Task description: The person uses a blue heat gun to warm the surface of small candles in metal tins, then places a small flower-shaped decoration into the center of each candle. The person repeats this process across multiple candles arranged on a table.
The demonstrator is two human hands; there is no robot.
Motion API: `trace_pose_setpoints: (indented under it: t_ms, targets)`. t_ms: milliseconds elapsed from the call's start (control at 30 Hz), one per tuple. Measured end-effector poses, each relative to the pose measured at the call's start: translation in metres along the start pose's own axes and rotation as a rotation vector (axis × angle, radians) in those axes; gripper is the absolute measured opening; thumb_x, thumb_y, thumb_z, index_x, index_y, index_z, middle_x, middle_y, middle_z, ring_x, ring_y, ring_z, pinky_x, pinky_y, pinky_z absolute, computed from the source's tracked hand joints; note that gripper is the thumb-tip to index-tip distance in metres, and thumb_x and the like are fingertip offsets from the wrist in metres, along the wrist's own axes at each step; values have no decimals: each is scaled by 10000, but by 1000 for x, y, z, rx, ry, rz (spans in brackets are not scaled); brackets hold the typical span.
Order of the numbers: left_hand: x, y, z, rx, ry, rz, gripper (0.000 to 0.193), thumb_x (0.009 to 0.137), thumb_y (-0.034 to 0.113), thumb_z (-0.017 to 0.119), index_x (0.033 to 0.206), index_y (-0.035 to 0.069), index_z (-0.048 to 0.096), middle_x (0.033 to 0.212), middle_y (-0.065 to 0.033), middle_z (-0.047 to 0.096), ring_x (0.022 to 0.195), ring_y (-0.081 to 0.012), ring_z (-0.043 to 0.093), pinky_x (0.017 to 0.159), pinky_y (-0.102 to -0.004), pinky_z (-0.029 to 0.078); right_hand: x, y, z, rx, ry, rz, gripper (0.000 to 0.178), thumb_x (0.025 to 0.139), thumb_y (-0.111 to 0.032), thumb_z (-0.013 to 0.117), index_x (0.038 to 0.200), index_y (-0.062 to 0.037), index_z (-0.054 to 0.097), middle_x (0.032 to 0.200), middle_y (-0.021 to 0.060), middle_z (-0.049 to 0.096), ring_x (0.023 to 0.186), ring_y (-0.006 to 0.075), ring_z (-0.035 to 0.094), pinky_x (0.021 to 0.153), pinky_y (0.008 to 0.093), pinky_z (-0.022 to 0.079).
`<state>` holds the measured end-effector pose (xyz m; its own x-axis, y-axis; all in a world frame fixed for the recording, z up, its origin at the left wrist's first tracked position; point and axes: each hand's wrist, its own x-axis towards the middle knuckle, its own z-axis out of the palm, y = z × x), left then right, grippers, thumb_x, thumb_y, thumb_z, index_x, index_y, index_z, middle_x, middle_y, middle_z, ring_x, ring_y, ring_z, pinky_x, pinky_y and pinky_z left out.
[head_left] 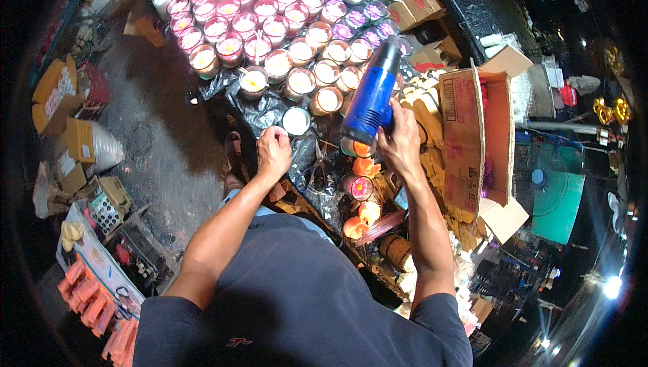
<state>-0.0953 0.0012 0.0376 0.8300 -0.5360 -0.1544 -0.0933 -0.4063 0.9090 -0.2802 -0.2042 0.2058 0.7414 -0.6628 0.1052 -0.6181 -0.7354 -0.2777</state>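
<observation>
A person's (pixel 290 272) right-hand grip (pixel 401 139) holds a blue heat gun (pixel 370 97), black nozzle (pixel 389 51) angled away, above a black-covered counter (pixel 264 113), while the curled left-hand grip (pixel 274 153) sits just beside a white-filled glass (pixel 295 121). Rows of candle glasses (pixel 246 24) in pink, red and purple crowd the far end; scissors (pixel 319 164) and orange flowers (pixel 365 166) lie nearer, an open cardboard box (pixel 463 139) to the right.

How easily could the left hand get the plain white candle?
Probably very easily, yes: the left hand is right beside the white candle, nothing visible stands between them, and the blue heat gun is off to the right.
</observation>
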Motion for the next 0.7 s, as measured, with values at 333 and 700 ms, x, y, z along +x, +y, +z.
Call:
trace_pose_setpoints:
  t_ms: [333, 700]
  targets:
    - [1, 4, -3, 11, -44, -35, 196, 983, 147, 628, 973, -30, 712, 1005, -233, 739, 960, -413, 715, 906, -496, 557, 26, 37, 83, -7, -18, 310, 793, 861, -143, 794, 1569, -13, 461, 1355, 304, 572, 1286, 490, 573, 1095, 574, 467]
    - [-1, 6, -8, 145, -33, 59, 185, 1002, 167, 617, 998, -1, 696, 1025, -211, 718, 1002, -414, 685, 919, -531, 505, 35, 42, 94, 49, -3, 270, 866, 868, -165, 859, 1575, 85, 425, 1444, 350, 564, 1336, 516, 570, 1141, 558, 460]
